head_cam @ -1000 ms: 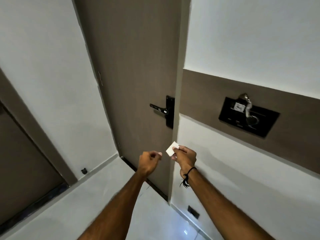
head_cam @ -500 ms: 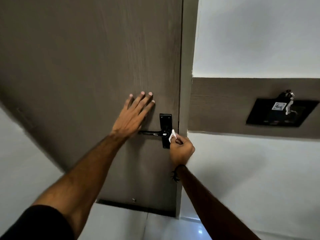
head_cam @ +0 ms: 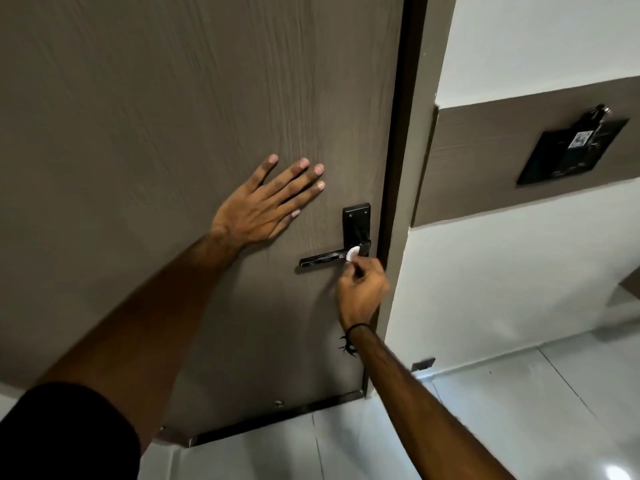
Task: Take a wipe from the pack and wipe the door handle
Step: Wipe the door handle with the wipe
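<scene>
The right hand (head_cam: 362, 289) pinches a small white wipe (head_cam: 352, 253) against the handle (head_cam: 323, 259), at the lever's inner end, about five o'clock from the left hand (head_cam: 266, 209), which lies spread flat on the door (head_cam: 173, 98). Half a second ago the wipe sat at the plate's (head_cam: 356, 221) edge; a second ago both hands were low, well short of the door. Wiping looks just begun, with the lever's nine-o'clock tip untouched. The pack is not in view.
</scene>
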Demonstrator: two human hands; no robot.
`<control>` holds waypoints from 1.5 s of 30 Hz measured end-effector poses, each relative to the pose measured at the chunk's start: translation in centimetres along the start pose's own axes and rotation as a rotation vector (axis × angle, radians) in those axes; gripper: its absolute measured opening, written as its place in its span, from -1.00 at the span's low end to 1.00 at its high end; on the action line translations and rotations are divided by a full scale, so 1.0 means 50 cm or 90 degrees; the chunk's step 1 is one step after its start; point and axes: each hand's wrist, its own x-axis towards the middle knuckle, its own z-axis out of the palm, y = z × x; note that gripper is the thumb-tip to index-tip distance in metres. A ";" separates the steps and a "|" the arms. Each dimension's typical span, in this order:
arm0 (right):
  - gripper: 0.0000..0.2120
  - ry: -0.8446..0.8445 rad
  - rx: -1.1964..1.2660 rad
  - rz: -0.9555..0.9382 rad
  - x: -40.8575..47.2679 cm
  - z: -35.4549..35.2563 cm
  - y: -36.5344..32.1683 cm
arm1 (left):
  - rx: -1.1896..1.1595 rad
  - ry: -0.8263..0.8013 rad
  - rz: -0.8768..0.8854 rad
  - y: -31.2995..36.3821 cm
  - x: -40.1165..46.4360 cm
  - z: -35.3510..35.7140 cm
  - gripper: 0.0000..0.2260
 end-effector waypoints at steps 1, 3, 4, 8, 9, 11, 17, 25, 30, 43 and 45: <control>-0.85 -0.025 -0.017 -0.024 -0.020 0.018 -0.008 | 0.002 0.022 0.000 0.003 -0.001 0.007 -0.46; -0.86 -0.113 -0.045 -0.113 -0.060 0.048 -0.019 | 0.009 0.052 0.006 0.005 -0.001 0.011 -0.45; -0.87 -0.176 -0.060 -0.150 -0.077 0.059 -0.020 | 0.009 0.061 0.009 0.005 -0.002 0.013 -0.45; -0.92 -0.216 -0.026 -0.120 -0.070 0.034 -0.004 | 0.025 0.081 0.018 0.006 -0.002 0.012 -0.44; -0.89 -0.143 0.019 -0.071 -0.053 0.019 0.000 | 0.030 0.081 0.016 0.005 -0.004 0.013 -0.44; -0.83 0.017 0.097 0.009 -0.006 -0.013 0.007 | 0.029 0.078 0.013 0.005 -0.005 0.012 -0.44; -0.79 0.099 0.063 0.044 0.067 -0.024 0.011 | 0.032 0.079 0.015 0.004 -0.003 0.013 -0.43; -0.84 -0.159 -0.008 -0.167 -0.093 0.080 -0.020 | 0.033 0.076 0.020 0.003 -0.004 0.012 -0.43; -0.80 -0.272 0.112 0.057 -0.107 0.096 -0.047 | 0.031 0.079 0.012 0.006 -0.005 0.009 -0.42; -0.65 -0.207 0.383 0.492 0.019 -0.074 -0.028 | 0.044 0.076 0.011 0.005 -0.004 0.006 -0.42; -0.66 -0.181 0.362 0.476 0.023 -0.080 -0.023 | 0.056 0.086 0.012 0.006 -0.004 0.010 -0.42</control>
